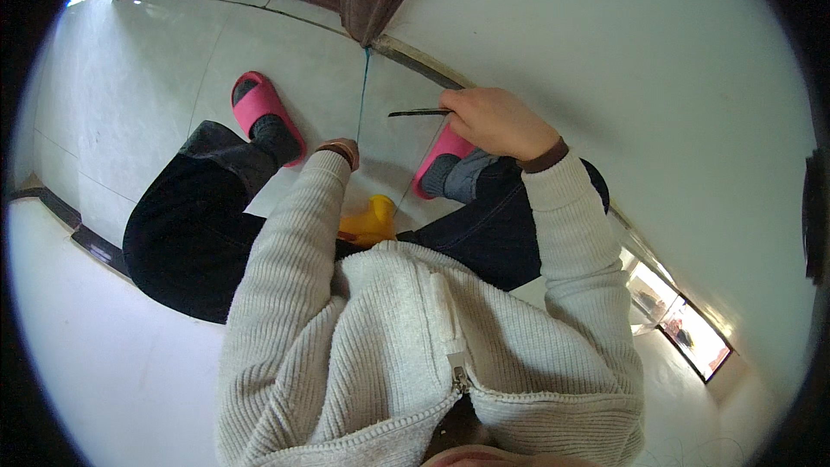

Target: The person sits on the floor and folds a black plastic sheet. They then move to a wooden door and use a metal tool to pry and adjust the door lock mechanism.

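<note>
Above the floor [156, 104], right hand [497, 121] grips a thin dark stick [419, 111], its long axis pointing left toward the taut thread [364, 86]; left hand [341, 151], nearer the thread, grip not discernible

We had one head-worn fisheye view, looking steeply down, close over our own cream sweater [415, 355] at lower centre; the tiled floor [147, 95] curved toward upper left.
</note>
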Demonstrator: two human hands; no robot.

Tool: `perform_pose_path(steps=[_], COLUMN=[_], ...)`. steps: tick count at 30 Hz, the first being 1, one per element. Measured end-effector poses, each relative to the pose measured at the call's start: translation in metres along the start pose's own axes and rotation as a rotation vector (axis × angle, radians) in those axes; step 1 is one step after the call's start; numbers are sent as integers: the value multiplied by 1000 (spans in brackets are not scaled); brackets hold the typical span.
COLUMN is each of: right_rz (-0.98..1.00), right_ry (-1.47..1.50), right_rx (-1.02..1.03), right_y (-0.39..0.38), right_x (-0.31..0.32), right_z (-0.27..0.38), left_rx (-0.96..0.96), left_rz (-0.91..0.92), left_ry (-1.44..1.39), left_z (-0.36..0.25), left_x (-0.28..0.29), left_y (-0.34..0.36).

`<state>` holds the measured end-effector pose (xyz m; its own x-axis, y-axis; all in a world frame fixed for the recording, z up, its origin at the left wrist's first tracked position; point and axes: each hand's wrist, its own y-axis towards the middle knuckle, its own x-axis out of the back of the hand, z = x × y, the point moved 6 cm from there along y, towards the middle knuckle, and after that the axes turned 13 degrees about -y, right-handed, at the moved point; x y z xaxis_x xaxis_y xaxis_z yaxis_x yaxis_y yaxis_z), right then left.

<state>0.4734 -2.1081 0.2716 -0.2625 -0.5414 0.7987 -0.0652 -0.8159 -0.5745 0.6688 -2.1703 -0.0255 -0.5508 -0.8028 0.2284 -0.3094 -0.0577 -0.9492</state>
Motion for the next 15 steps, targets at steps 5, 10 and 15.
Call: perform_pose_path(steps=[5,10,15], right_rz=[-3,-134,-130], right_ry=[-3,59,-17], right_rx=[-7,-158,-233], right_y=[3,28,96], right_x=[1,-27,-86], right_z=[-4,-27,-29], left_rx=[-11,-25,-9], left_rz=[-1,62,89], left_ry=[56,15,125], left_z=[-1,2,-17], left_x=[6,7,14], left_y=[-10,-5,-28])
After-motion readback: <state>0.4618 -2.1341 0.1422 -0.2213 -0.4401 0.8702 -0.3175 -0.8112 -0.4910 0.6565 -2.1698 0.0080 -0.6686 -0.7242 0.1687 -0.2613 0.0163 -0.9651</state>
